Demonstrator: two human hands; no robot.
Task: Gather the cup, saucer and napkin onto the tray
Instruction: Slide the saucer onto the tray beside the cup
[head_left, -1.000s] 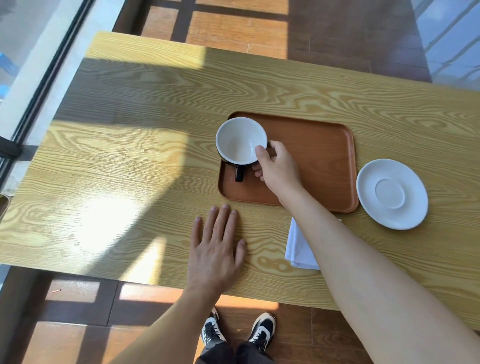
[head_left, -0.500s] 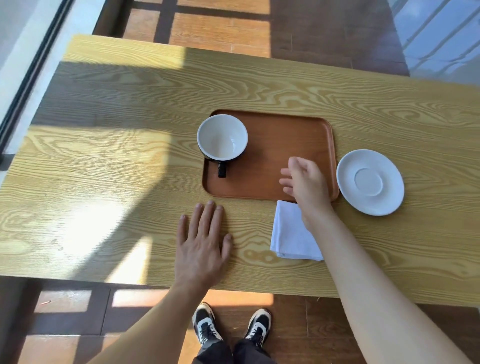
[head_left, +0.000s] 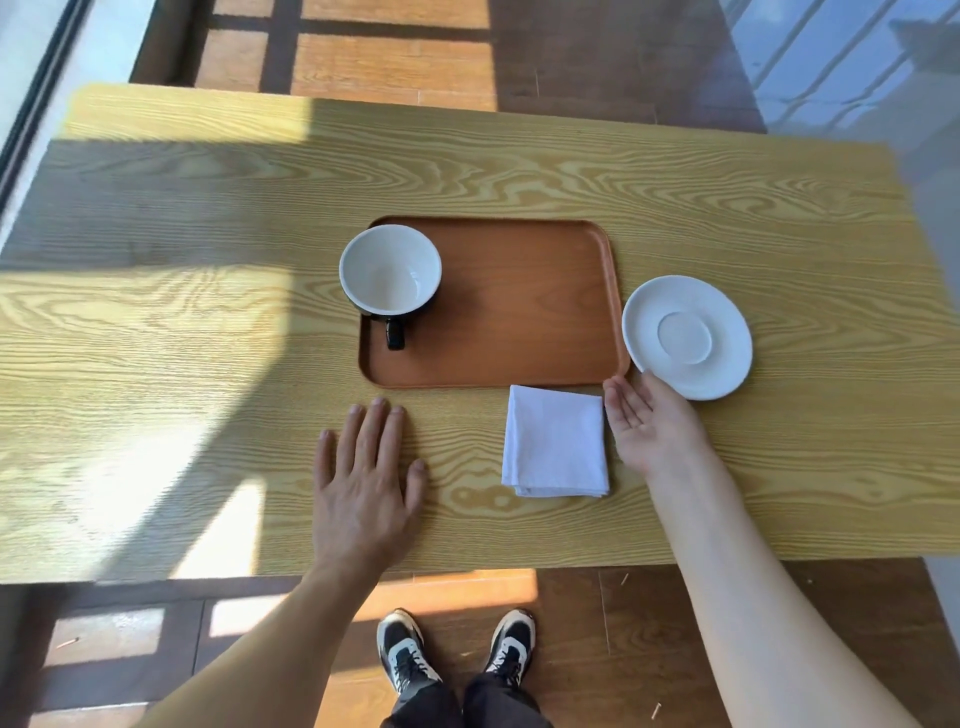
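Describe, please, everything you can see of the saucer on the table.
The saucer is a round white dish, glossy like glazed ceramic, with a circular well at its centre. It is empty and lies flat and upright on the wooden table, just right of the tray, not yet on it. The right hand, palm up and open, reaches its near edge; contact cannot be told.

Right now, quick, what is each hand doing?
Left hand: open, flat on the table, holding nothing.
Right hand: open, palm up, holding nothing, at the near rim of the saucer.
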